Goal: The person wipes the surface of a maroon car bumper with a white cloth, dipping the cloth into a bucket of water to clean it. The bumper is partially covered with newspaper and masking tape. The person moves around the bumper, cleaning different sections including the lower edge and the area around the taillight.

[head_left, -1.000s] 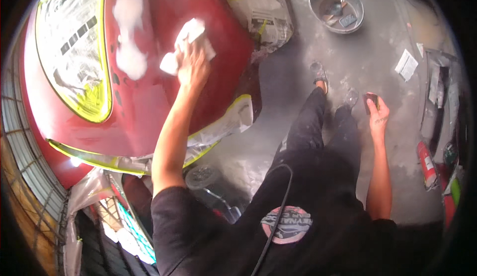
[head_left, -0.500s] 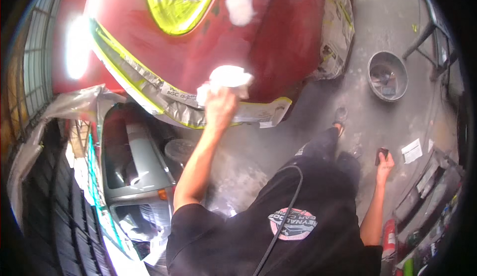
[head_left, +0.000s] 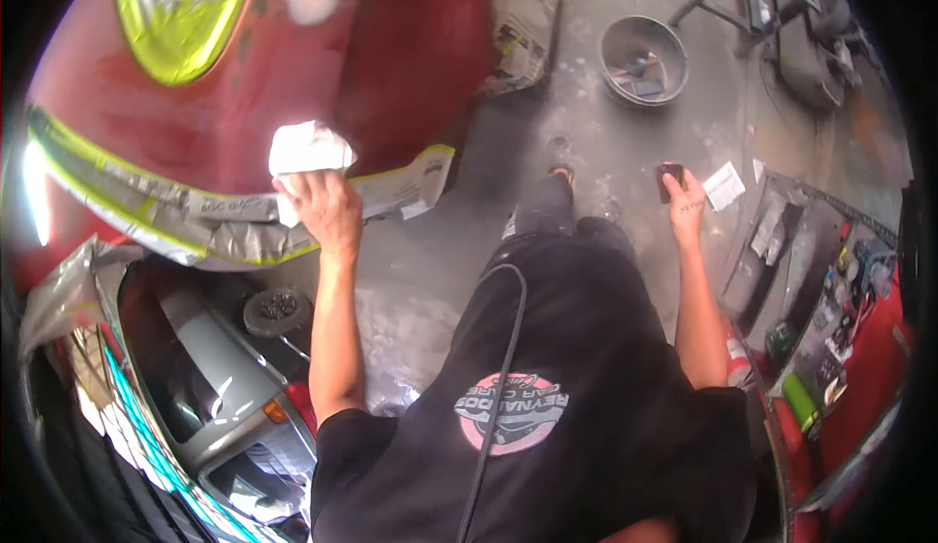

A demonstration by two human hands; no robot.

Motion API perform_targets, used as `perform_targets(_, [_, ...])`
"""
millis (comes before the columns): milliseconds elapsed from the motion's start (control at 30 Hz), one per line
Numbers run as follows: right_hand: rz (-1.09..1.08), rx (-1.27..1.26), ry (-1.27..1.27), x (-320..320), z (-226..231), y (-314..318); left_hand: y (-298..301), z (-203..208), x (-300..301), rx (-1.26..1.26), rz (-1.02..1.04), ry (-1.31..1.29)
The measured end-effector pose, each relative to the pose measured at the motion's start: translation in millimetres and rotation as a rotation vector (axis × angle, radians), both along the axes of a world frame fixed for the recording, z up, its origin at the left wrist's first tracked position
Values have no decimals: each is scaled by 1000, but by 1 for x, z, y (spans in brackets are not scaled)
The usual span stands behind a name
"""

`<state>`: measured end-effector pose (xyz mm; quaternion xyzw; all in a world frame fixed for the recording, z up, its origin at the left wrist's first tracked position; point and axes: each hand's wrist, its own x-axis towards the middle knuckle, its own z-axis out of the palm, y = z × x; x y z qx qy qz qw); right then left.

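"While a person in a black printed T-shirt (head_left: 596, 411) stands beside dull red car bodywork (head_left: 410, 64), where is the crumpled white cloth (head_left: 311, 149)?"

"At the left hand (head_left: 328, 215), stretched out over the lower edge of the bodywork. The cloth sits directly ahead of the fingers (head_left: 311, 185), bunched up and reaching beyond them."

"And their grip?"

"Bent and close together, they have hold of the cloth's near side, their tips partly lost against it. Whether the cloth presses on the red paint or hangs just above it cannot be told from overhead. Right beside it runs a yellow-taped strip of masking paper (head_left: 418, 185)."

"What of the right hand (head_left: 689, 203)?"

"Held out over the dusty grey floor (head_left: 410, 284), well apart from the bodywork, it grips a small, dark, blocky object (head_left: 669, 173). The thumb lies against the near face, the other fingers are drawn in around it, and its far end shows past the thumb."

"Anything close by?"

"A white paper sheet (head_left: 724, 187) lies just to the right of that hand; farther ahead stands a round grey bucket (head_left: 621, 41) with several small items inside."
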<state>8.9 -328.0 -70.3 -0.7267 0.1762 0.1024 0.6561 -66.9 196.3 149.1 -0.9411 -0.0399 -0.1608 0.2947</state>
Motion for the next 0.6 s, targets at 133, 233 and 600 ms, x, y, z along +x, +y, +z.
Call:
perform_targets(133, [-6,-3,142,-36,-63,-18,-6,6,19,-3,-63,14])
perform_targets(233, [-14,-53,204,-56,-111,-8,14,-5,14,-92,-159,-30])
perform_targets(600, [177,109,203,95,-19,43,-94,-94,66,-1725,-105,298])
